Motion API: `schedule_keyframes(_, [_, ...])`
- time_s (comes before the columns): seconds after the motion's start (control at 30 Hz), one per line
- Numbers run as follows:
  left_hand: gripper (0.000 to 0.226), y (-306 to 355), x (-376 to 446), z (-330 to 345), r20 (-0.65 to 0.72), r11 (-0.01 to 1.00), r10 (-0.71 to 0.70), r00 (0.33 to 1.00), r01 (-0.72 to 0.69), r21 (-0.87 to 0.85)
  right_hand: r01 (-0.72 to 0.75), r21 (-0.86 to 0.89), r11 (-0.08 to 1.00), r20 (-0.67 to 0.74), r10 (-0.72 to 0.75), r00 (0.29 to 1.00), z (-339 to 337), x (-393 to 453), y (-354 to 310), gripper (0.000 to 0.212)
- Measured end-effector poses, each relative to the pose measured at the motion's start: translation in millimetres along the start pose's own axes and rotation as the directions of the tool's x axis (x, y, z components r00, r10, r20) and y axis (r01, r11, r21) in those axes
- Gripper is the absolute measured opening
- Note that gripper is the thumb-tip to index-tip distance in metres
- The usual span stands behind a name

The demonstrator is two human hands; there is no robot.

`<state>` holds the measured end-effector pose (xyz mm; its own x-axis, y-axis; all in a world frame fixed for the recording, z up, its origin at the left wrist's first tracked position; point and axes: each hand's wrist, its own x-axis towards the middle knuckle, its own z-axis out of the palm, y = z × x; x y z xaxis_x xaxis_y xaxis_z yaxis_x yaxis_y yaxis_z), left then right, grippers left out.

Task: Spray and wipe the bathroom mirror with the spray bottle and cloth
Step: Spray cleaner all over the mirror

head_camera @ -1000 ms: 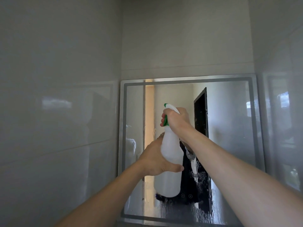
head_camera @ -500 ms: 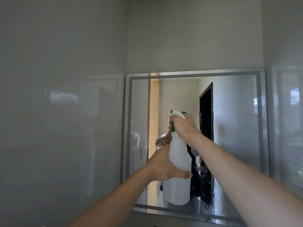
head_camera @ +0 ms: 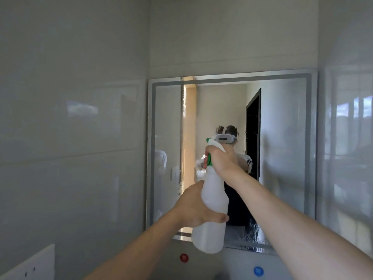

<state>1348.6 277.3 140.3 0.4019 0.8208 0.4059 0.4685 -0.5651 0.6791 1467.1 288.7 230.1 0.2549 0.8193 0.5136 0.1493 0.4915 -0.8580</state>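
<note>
While you face the mirror [head_camera: 282, 138], both of your hands are on the spray bottle [head_camera: 214, 201], which stands upright in front of the glass, just below its centre. Your left hand [head_camera: 193, 207] wraps the white body from the 9 o'clock side, thumb lying across the front and fingers curled out of sight behind it. Your right hand [head_camera: 220, 160] clenches the neck and green trigger at the bottle's 12 o'clock, fingers folded tight over the head, nozzle aimed at the glass. Whether the trigger is fully squeezed you cannot tell from here.

Droplets streak the lower glass toward 5 o'clock of the bottle. A red dot [head_camera: 184, 257] and a blue dot [head_camera: 258, 271] sit on the wall under the mirror, at 6 o'clock, and a white socket plate [head_camera: 30, 263] shows at 8 o'clock on the left wall.

Against half a second ago, your grip on the bottle is unchanged, but your view has tipped down: the mirror's bottom edge and both dots now show, and your reflected head appears above the nozzle.
</note>
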Motion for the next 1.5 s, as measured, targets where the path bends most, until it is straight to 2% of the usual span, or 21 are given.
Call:
schedule_keyframes(0.17, [0.084, -11, -24, 24, 0.008, 0.997, -0.059, 0.998, 0.058, 0.056, 0.008, -0.039, 0.999, 0.032, -0.007, 0.999, -12, -26, 29, 0.026])
schedule_keyframes(0.33, [0.075, -12, -44, 43, 0.002, 0.993, -0.102, 0.995, 0.102, 0.060, -0.033, -0.026, 0.999, 0.082, 0.035, 0.996, -21, -43, 41, 0.027])
schedule_keyframes(0.43, [0.075, -11, -54, 51, -0.004, 0.991, -0.113, 0.994, 0.113, 0.072, -0.044, -0.012, 0.999, 0.086, 0.045, 0.995, -23, -52, 47, 0.019])
schedule_keyframes(0.6, [0.088, -13, -70, 59, -0.008, 0.982, -0.179, 0.984, 0.179, 0.060, -0.058, -0.012, 0.998, 0.106, 0.059, 0.993, -26, -70, 53, 0.027])
schedule_keyframes(0.8, [0.082, -22, -95, 77, 0.028, 0.973, -0.216, 0.976, 0.212, 0.095, -0.095, -0.072, 0.993, 0.129, 0.103, 0.986, -28, -96, 69, 0.027])
schedule_keyframes(1.07, [0.072, -35, -112, 97, 0.062, 0.967, -0.255, 0.965, 0.255, 0.020, -0.191, -0.135, 0.972, 0.184, 0.214, 0.959, -31, -116, 87, 0.017])
schedule_keyframes(1.2, [0.081, -44, -117, 98, 0.064, 0.959, -0.282, 0.957, 0.282, 0.012, -0.205, -0.152, 0.967, 0.162, 0.229, 0.960, -25, -118, 95, 0.020])
schedule_keyframes(1.3, [0.073, -51, -124, 102, 0.096, 0.957, -0.288, 0.953, 0.290, -0.012, -0.308, -0.137, 0.941, 0.153, 0.328, 0.932, -16, -118, 109, 0.017])
schedule_keyframes(1.37, [0.072, -59, -125, 100, 0.103, 0.955, -0.291, 0.951, 0.296, -0.032, -0.347, -0.132, 0.928, 0.133, 0.364, 0.922, -9, -116, 117, 0.024])
schedule_keyframes(1.43, [0.075, -69, -124, 96, 0.101, 0.950, -0.308, 0.946, 0.311, -0.022, -0.330, -0.129, 0.935, 0.126, 0.346, 0.930, -3, -116, 118, 0.015])
schedule_keyframes(1.5, [0.078, -78, -121, 90, 0.104, 0.945, -0.326, 0.939, 0.328, 0.007, -0.299, -0.145, 0.943, 0.137, 0.318, 0.938, 1, -115, 122, 0.021])
